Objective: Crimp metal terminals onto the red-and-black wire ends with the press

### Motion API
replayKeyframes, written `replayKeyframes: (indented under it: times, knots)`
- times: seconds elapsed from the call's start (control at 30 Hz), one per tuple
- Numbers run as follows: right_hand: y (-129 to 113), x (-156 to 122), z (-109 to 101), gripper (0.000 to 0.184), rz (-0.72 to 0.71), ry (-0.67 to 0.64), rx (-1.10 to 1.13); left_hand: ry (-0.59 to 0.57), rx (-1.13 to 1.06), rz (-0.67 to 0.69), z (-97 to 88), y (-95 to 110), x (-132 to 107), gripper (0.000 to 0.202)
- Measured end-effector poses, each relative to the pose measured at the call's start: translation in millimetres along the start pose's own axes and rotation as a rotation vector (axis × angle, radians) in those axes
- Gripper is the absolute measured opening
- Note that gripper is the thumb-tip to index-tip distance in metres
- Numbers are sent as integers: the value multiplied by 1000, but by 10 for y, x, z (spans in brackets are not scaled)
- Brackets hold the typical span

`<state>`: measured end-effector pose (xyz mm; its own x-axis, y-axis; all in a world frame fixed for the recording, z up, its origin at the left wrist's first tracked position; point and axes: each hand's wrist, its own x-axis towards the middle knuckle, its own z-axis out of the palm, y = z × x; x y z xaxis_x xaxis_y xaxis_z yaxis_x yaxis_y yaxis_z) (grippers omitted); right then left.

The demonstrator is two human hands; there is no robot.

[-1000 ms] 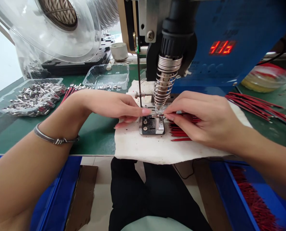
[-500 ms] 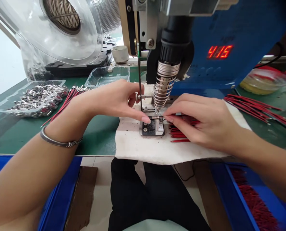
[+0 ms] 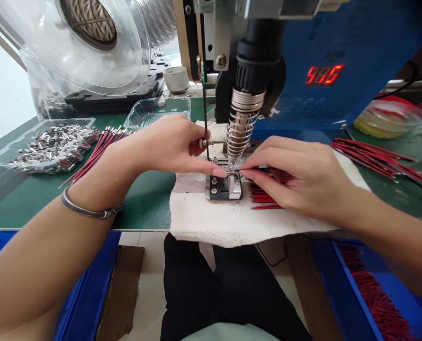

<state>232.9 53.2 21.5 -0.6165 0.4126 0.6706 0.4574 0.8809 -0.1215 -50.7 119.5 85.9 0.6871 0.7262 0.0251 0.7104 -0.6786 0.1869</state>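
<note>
My left hand (image 3: 171, 144) reaches in from the left, its fingers curled and the fingertip pressed at the small metal fixture (image 3: 224, 185) under the coiled hot nozzle (image 3: 244, 123). My right hand (image 3: 299, 177) comes from the right and pinches a thin red wire (image 3: 236, 171) at the fixture's top, right below the nozzle tip. Under my right palm lies a bunch of short red wires (image 3: 264, 195) on a white cloth (image 3: 214, 215). What my left fingers hold, if anything, is too small to make out.
A blue machine with a red digit display (image 3: 323, 75) stands behind. A tray of silver metal terminals (image 3: 50, 144) and a red wire bundle (image 3: 97, 147) lie left. More red wires (image 3: 381, 158) lie right; a blue bin of red wires (image 3: 377, 293) sits below the table edge.
My left hand pulled back and curled, then its fingertip returned to the fixture. My right hand stayed pinched at the nozzle tip. The display digits changed.
</note>
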Motion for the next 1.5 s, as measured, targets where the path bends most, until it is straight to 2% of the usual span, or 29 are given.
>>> replayKeyframes:
  times: [0.13, 0.37, 0.63, 1.27, 1.5]
  knots:
    - [13, -3, -1, 17, 11, -5, 5, -2, -40, -2, -12, -3, -8, 80]
    - [19, 5, -4, 19, 7, -4, 13, 33, -118, 37, 15, -135, -7, 65]
    - [24, 0, -9, 19, -6, -4, -5, 47, -94, 66, 21, -142, 4, 62]
    - [4, 5, -7, 20, 20, -13, -10, 37, -91, 81, 28, -150, -1, 73]
    - [-1, 4, -2, 17, 10, -3, -2, 58, -98, 109, 57, -185, -9, 67]
